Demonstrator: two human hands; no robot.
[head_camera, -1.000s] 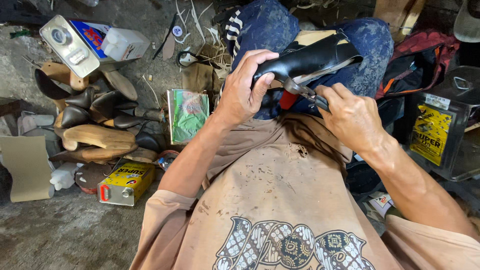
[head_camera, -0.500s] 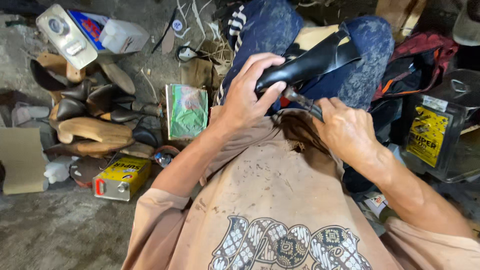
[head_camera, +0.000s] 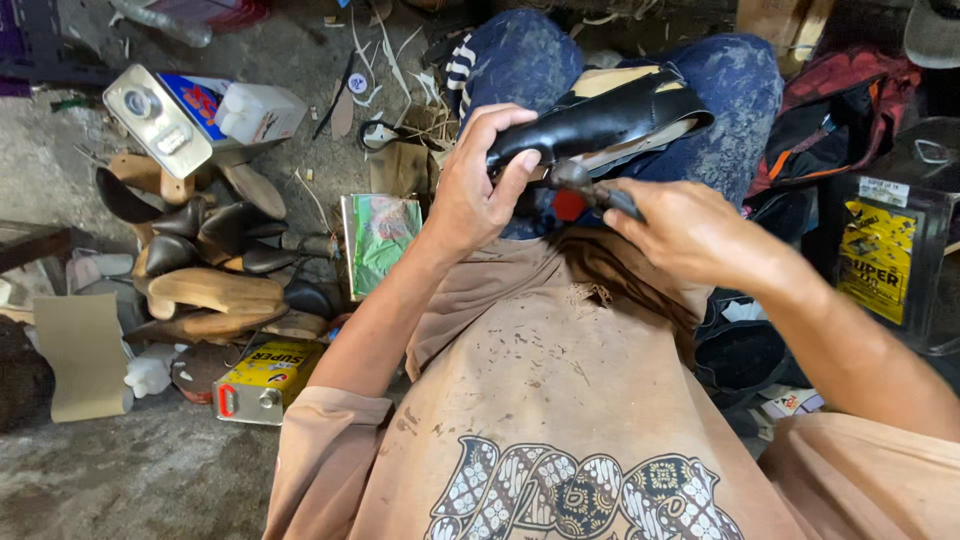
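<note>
A stained tan short-sleeved shirt (head_camera: 560, 400) with a patterned print, and blue speckled trousers (head_camera: 730, 100)

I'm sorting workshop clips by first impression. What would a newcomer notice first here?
The glossy black leather shoe upper on the person's lap, top centre, stands out: the left hand grips its near end while the right hand holds a dark metal tool against its underside. Next comes the heap of brown wooden shoe lasts on the floor at left, with a yellow rectangular tin can lying beside them.
</note>
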